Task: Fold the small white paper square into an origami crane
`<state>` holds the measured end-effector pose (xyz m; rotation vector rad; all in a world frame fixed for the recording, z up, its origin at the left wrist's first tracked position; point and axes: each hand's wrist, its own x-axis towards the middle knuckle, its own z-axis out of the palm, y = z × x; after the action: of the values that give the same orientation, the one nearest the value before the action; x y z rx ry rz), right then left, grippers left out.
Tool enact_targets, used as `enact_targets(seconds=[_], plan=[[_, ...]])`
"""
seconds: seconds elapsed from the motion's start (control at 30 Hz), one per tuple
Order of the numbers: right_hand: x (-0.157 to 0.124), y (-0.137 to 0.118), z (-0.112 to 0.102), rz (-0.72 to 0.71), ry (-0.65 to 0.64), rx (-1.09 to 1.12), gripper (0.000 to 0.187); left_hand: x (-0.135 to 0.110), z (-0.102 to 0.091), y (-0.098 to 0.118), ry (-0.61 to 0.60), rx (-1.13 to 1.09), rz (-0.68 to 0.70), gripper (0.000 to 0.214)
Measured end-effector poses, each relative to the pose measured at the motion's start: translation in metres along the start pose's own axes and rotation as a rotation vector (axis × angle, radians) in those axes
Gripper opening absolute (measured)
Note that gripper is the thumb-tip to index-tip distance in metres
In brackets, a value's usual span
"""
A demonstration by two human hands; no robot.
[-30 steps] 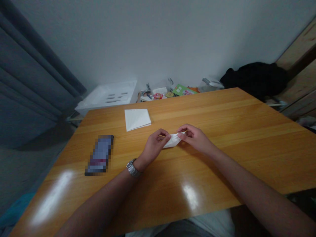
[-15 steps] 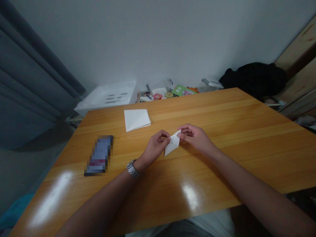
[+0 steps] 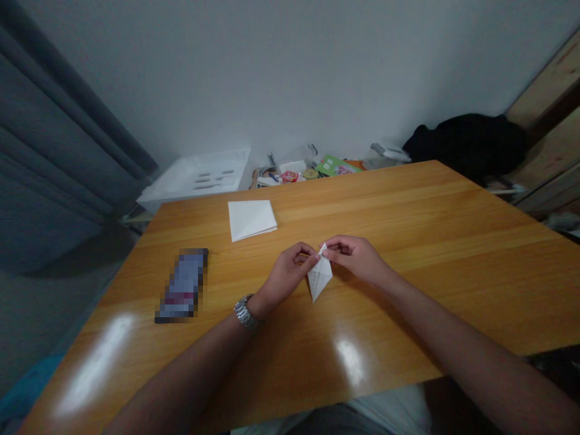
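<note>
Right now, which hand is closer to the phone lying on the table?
Left. The left hand is right of the phone, pinching the folded paper; the right hand is farther right, beyond it.

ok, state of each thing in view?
small folded paper, folded to a point, held tip down over the table
left hand, grip pinching its top corner
right hand, grip pinching the same corner
white sheet, folded, flat on the table, untouched
phone, flat on the table, untouched
watch, on left wrist

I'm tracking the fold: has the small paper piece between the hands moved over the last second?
Yes. The small paper piece swung from lying sideways to hanging point-down toward the camera, away from the unmoved white sheet.
</note>
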<state>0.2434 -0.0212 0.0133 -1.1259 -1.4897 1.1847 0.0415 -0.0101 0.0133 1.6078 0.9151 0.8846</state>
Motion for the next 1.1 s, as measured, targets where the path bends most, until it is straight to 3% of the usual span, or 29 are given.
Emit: enact_targets(seconds=[0.27,1.1], plan=[[-0.001,-0.002,0.001,0.009,-0.022,0.006,0.028,-0.002,0.003,0.004,0.042,0.017,-0.01,0.03],[-0.003,-0.009,0.003,-0.03,-0.014,-0.089,0.028,0.0,0.001,-0.007,-0.08,0.011,0.01,0.029]])
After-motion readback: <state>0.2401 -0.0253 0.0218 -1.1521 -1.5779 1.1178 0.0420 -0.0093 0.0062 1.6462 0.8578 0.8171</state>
